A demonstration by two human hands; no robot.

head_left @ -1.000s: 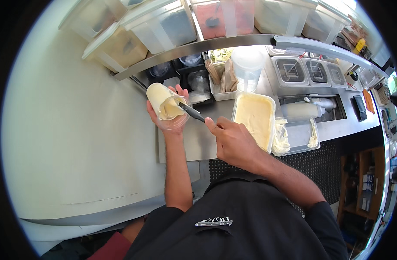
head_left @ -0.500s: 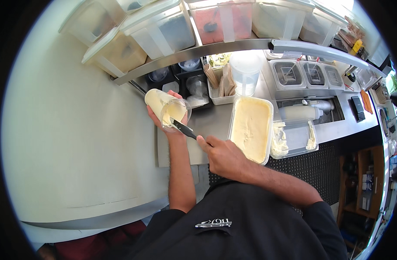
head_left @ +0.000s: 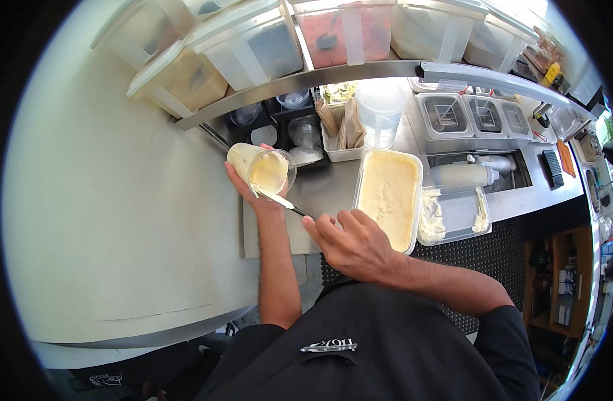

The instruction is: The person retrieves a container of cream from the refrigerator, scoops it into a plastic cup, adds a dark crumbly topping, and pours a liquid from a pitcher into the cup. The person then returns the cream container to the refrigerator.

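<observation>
My left hand (head_left: 246, 190) is closed round a clear plastic cup (head_left: 241, 158), tilted with its mouth toward the right. Pale yellow cream (head_left: 271, 174) coats the inside of the cup. In my right hand (head_left: 360, 247) is a spatula (head_left: 306, 215) with a dark handle; its blade, smeared with cream, lies against the lower rim of the cup. To the right of the cup stands a rectangular tub (head_left: 419, 200) filled with the same pale yellow cream. Beside it, a clear tray (head_left: 459, 207) has cream smeared on its ends.
Lidded bins (head_left: 346, 33) line the shelf (head_left: 306, 75) above the counter. A wire basket (head_left: 344, 152) with brown paper items stands beside a translucent white bucket (head_left: 380, 110). Squeeze bottles (head_left: 463, 175) lie in a recess at the right. Dark clothing of another person (head_left: 146, 367) shows at lower left.
The spatula has come out of the cup to its lower rim, its blade now turned. My right hand has shifted slightly. At lower left, dark clothing shows where red cloth was.
</observation>
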